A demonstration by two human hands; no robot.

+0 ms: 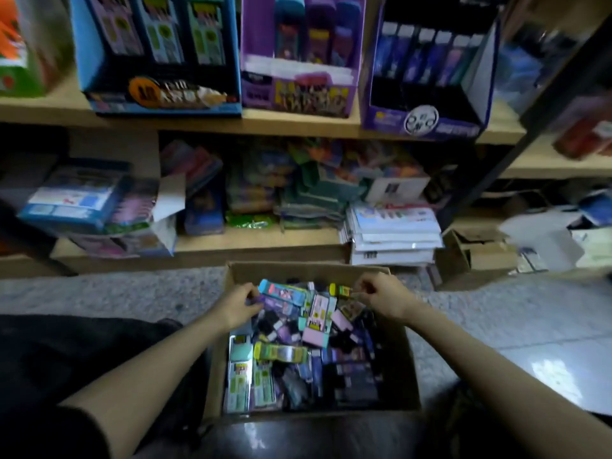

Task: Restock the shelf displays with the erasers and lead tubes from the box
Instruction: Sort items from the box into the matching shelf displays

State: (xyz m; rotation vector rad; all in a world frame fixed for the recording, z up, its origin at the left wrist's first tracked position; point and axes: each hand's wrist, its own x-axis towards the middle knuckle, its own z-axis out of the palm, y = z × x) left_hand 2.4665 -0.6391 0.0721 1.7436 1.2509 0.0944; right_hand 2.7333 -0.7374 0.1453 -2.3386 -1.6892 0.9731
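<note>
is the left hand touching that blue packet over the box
Touching. The head view shows the left hand gripping the blue packet by its left end, with no gap between them.

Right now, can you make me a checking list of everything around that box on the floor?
Surface: speckled grey floor, with the cardboard box standing on it.
Job's things: box full of mixed small packs; blue display, purple display and dark purple display on the upper shelf.
Clutter: loose packs heaped on the lower shelf; small carton on the floor, right.
Hands: left hand grips a blue pack; right hand pinches a yellow piece, over the box.
Cables: nothing seen.
Surroundings: wooden shelving; blurred goods at both edges.
</note>
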